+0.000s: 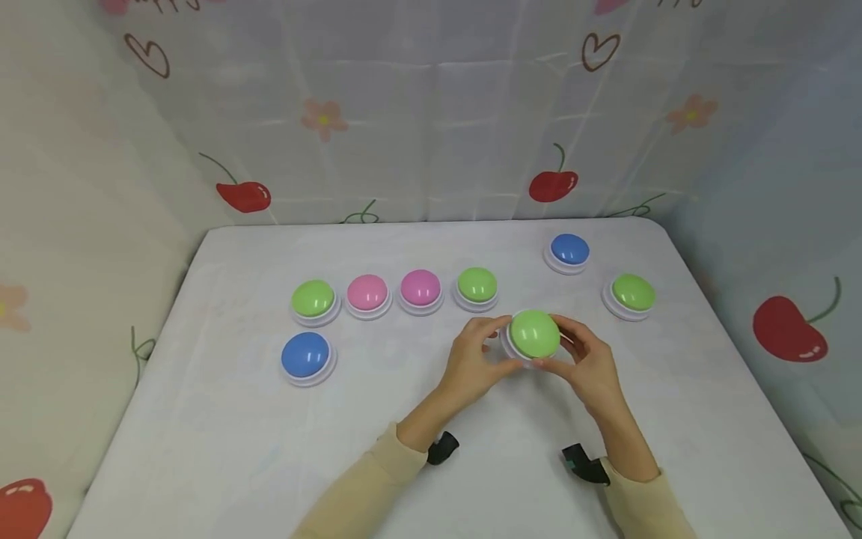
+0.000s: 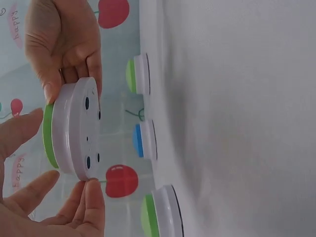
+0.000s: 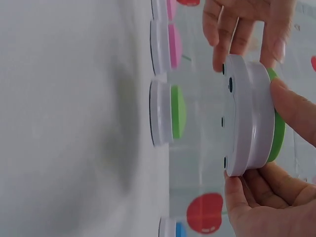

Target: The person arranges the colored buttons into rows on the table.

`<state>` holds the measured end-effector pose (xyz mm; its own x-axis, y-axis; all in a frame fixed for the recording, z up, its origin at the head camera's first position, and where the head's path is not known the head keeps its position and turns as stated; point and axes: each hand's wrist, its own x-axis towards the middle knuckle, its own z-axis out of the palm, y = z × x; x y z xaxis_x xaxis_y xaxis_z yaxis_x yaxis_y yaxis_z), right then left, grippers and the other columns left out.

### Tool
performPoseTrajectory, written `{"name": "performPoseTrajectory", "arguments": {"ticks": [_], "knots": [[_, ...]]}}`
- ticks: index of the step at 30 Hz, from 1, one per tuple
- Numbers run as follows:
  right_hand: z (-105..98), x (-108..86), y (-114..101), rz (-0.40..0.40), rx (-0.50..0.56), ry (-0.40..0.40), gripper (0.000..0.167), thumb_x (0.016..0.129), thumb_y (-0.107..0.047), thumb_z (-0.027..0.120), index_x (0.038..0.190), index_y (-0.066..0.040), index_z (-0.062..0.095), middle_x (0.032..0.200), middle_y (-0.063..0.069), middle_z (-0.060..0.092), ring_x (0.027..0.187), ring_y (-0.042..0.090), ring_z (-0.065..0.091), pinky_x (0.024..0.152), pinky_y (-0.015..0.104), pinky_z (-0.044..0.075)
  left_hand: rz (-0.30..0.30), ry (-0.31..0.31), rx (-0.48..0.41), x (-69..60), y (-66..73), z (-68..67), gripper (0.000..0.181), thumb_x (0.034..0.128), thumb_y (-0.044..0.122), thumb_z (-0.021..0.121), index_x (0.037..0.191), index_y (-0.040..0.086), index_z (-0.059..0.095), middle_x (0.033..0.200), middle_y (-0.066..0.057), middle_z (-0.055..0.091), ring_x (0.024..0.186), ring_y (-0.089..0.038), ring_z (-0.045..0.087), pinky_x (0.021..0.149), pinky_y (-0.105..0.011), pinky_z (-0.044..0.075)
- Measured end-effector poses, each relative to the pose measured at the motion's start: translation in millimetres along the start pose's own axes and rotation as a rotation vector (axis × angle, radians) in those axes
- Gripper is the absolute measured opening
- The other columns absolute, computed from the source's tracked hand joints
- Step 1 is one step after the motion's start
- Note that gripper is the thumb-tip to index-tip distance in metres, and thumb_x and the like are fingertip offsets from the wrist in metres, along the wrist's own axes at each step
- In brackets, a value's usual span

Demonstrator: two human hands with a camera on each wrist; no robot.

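Held button [image 1: 535,334]: green dome up, lifted off white table [image 1: 417,464], mid-right
Left hand [image 1: 474,363]: thumb and fingers pinching its left side
Right hand [image 1: 587,367]: thumb and fingers gripping its right side
Row: left green button [image 1: 313,299], pink button [image 1: 367,292], magenta button [image 1: 420,288], right green button [image 1: 477,285]
Near left: front blue button [image 1: 305,355]
Right: back blue button [image 1: 569,249], outer green button [image 1: 633,293]

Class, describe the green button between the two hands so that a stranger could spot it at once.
Find the white table, then the left hand and right hand reaching over it. Between them they hold a round, green-topped button. The other green buttons sit on the table; this one alone is held up off it.
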<state>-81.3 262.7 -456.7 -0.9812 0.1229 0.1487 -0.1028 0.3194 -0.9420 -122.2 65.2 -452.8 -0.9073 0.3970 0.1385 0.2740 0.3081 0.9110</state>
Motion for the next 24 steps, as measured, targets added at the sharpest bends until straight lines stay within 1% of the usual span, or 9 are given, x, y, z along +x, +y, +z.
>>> {"name": "performPoseTrajectory", "arguments": {"ticks": [2,5,8,10,13,17,21,24], "knots": [[12,1.9,-5,-0.005,0.008,-0.042,0.070,0.070,0.009,0.080,0.134,0.005,0.051,0.136,0.019,0.053,0.119,-0.004,0.051,0.103,0.007,0.039,-0.018,0.022,-0.011,-5.2,-0.9,-9.5,0.064,0.0768,0.017,0.083,0.135,0.012,0.058,0.126,-0.007,0.056,0.113,-0.021,0.056,0.092,-0.033,0.052],[29,4.6,-12,-0.007,0.026,-0.086,0.070,0.069,0.009,0.081,0.133,0.003,0.052,0.136,0.019,0.054,0.124,0.009,0.052,0.105,0.011,0.039,-0.028,0.073,-0.014,-13.8,-4.7,-23.2,0.063,0.0752,0.014,0.084,0.133,0.009,0.059,0.124,-0.009,0.056,0.113,-0.022,0.056,0.093,-0.039,0.052],[47,7.2,-17,-0.012,0.031,-0.122,0.070,0.069,0.006,0.083,0.132,0.001,0.054,0.136,0.017,0.055,0.128,0.025,0.051,0.109,0.019,0.040,-0.034,0.132,-0.005,-22.9,-10.3,-36.3,0.062,0.0738,0.012,0.085,0.131,0.007,0.060,0.123,-0.010,0.057,0.111,-0.022,0.057,0.091,-0.042,0.053],[59,8.3,-21,-0.017,0.035,-0.142,0.070,0.069,0.005,0.084,0.132,0.000,0.054,0.135,0.016,0.055,0.129,0.030,0.051,0.111,0.026,0.040,-0.045,0.174,-0.003,-29.3,-13.5,-45.2,0.062,0.0727,0.011,0.085,0.129,0.007,0.061,0.122,-0.011,0.058,0.110,-0.023,0.057,0.090,-0.043,0.054],[78,11.1,-24,-0.035,0.039,-0.171,0.070,0.068,0.003,0.085,0.132,-0.001,0.055,0.134,0.015,0.056,0.129,0.031,0.051,0.112,0.034,0.040,-0.069,0.236,-0.006,-38.1,-18.1,-58.1,0.061,0.0717,0.009,0.086,0.128,0.006,0.063,0.121,-0.011,0.060,0.110,-0.025,0.058,0.090,-0.044,0.055],[104,17.1,-28,-0.041,0.048,-0.206,0.072,0.067,0.001,0.086,0.132,-0.003,0.056,0.134,0.014,0.056,0.129,0.030,0.051,0.112,0.038,0.041,-0.122,0.319,-0.041,-47.2,-25.0,-74.1,0.059,0.0710,0.003,0.085,0.126,0.003,0.063,0.122,-0.013,0.062,0.112,-0.028,0.059,0.093,-0.043,0.055],[131,24.2,-29,-0.035,0.052,-0.236,0.071,0.066,0.000,0.087,0.131,-0.003,0.057,0.133,0.014,0.057,0.128,0.030,0.052,0.111,0.041,0.042,-0.185,0.395,-0.058,-55.2,-36.9,-88.3,0.060,0.0700,-0.003,0.084,0.126,-0.001,0.063,0.124,-0.017,0.063,0.114,-0.030,0.060,0.094,-0.038,0.055],[152,29.1,-30,-0.021,0.051,-0.260,0.070,0.065,0.001,0.087,0.129,-0.003,0.058,0.131,0.014,0.058,0.127,0.030,0.054,0.110,0.040,0.043,-0.226,0.453,-0.074,-60.4,-48.1,-97.2,0.059,0.0698,-0.007,0.082,0.125,-0.004,0.062,0.125,-0.021,0.063,0.116,-0.033,0.059,0.096,-0.039,0.055]]}}
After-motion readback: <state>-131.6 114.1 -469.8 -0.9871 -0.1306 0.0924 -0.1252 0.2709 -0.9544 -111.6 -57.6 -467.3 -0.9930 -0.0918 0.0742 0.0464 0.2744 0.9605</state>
